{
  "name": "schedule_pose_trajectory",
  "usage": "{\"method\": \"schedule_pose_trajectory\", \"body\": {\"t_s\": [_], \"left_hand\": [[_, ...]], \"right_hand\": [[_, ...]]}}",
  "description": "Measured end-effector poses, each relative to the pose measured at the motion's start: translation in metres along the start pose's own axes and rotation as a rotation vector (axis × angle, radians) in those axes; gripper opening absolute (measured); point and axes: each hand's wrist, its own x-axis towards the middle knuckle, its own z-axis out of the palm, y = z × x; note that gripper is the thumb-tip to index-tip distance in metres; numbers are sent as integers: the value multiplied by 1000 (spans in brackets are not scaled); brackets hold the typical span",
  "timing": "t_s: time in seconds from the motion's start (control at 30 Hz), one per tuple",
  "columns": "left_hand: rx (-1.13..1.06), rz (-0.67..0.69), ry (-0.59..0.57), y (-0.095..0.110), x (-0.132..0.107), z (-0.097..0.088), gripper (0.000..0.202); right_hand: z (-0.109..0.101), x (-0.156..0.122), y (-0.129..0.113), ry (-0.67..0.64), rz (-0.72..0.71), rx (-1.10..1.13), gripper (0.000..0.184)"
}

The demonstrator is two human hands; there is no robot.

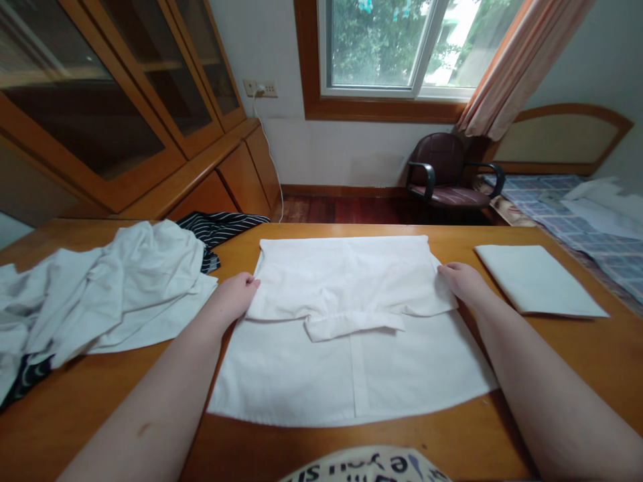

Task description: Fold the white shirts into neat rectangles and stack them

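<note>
A white collared shirt lies on the wooden table in front of me, its upper part folded down over the lower part. The collar rests near the middle of the cloth, and a button strip runs below it to the curved hem. My left hand pinches the shirt's left edge at the folded layer. On the opposite side, my right hand has its fingers closed on the right edge at about the same height.
A crumpled pile of white clothes lies at the left, with black striped cloth behind it. To the right is a flat white folded piece. Beyond the wooden table stand an armchair, a bed and a glass-door cabinet.
</note>
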Motion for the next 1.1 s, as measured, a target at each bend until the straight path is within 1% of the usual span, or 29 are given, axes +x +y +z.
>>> {"method": "schedule_pose_trajectory", "body": {"t_s": [0.07,0.13,0.23,0.3,0.37,0.47,0.57,0.67,0.8,0.9,1.0,1.1], "left_hand": [[-5,-17,22,-2,1,-2,33],[-5,-47,47,-3,1,-4,34],[11,-82,60,-4,1,-4,33],[24,-72,45,-5,2,-2,31],[44,-54,24,-6,4,0,32],[71,-60,24,-8,7,3,34],[67,-62,48,-10,8,3,36],[60,-58,56,-11,8,2,35],[71,-68,31,-9,8,2,36],[64,-87,38,-6,8,3,37],[15,-102,96,-4,8,4,42],[-52,-103,136,-5,11,4,45]], "right_hand": [[-2,-2,-1,-10,8,80,25],[-3,-5,-2,-20,-17,79,24],[-3,-7,-5,-53,-80,-48,23],[0,-7,-7,-63,-114,-148,21],[4,-7,-9,-46,-142,-213,20],[9,-8,-14,1,-167,-282,24],[11,-12,-19,46,-144,-352,32],[13,-16,-23,30,-157,-387,32],[19,-18,-24,3,-199,-437,33],[22,-15,-21,25,-170,-391,39],[22,-8,-15,59,-125,-230,48],[19,3,-10,42,-113,-132,54]]}}
